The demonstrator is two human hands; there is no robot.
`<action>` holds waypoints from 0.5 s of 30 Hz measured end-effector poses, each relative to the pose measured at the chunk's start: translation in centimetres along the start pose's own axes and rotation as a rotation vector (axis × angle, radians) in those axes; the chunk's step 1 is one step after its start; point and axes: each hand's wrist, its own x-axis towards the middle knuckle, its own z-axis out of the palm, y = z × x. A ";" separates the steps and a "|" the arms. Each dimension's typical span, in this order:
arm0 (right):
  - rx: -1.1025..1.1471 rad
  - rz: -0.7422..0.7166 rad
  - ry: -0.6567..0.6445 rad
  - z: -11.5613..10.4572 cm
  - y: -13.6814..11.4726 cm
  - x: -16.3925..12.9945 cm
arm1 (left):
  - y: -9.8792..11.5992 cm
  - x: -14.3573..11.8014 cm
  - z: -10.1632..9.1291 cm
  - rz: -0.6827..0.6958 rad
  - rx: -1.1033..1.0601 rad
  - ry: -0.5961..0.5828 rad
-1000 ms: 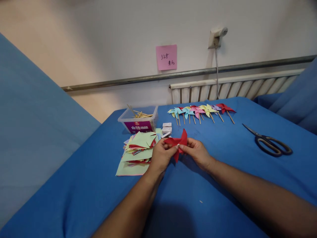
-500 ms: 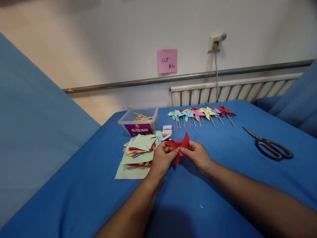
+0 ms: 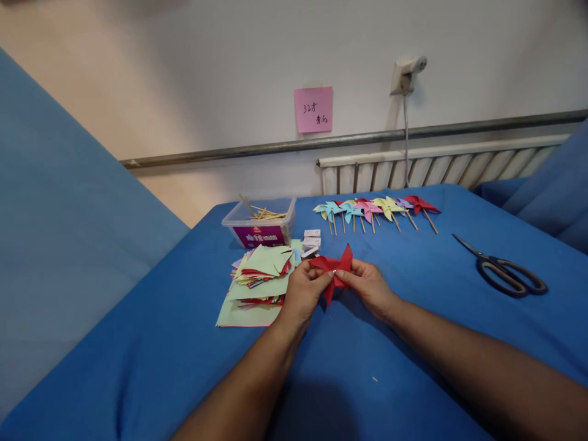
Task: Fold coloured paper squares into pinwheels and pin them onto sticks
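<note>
Both of my hands hold a folded red paper pinwheel (image 3: 337, 265) just above the blue table (image 3: 413, 343) near its middle. My left hand (image 3: 301, 294) pinches the pinwheel's left side with fingertips at its centre. My right hand (image 3: 370, 286) grips its right side, thumb and forefinger meeting at the same centre. A small pale dot shows where the fingers meet. The pinwheel's lower blade hangs down between my hands.
A messy stack of cut coloured paper (image 3: 257, 280) lies left of my hands. Behind it stand a clear tub of wooden sticks (image 3: 260, 223) and small white boxes (image 3: 312, 241). A row of finished pinwheels (image 3: 376, 209) lies at the back. Scissors (image 3: 504, 273) rest at right.
My hands stay closed on the red pinwheel and work its centre with only small finger shifts. The view has moved slightly.
</note>
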 end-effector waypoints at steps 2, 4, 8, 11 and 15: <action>0.001 0.005 -0.007 -0.2 0.2 0.0 | -0.1 0.1 -0.1 0.002 0.024 0.008; 0.011 0.007 -0.015 -0.3 0.4 0.0 | -0.2 0.3 -0.2 0.006 0.056 0.016; 0.031 0.013 -0.009 -0.3 0.4 0.0 | -0.2 0.4 -0.3 0.016 0.097 -0.001; 0.033 0.021 0.015 -0.1 0.1 0.0 | -0.1 0.3 -0.3 0.028 0.104 -0.003; 0.004 0.013 0.061 0.1 -0.2 0.0 | -0.2 0.3 -0.2 0.022 0.052 -0.002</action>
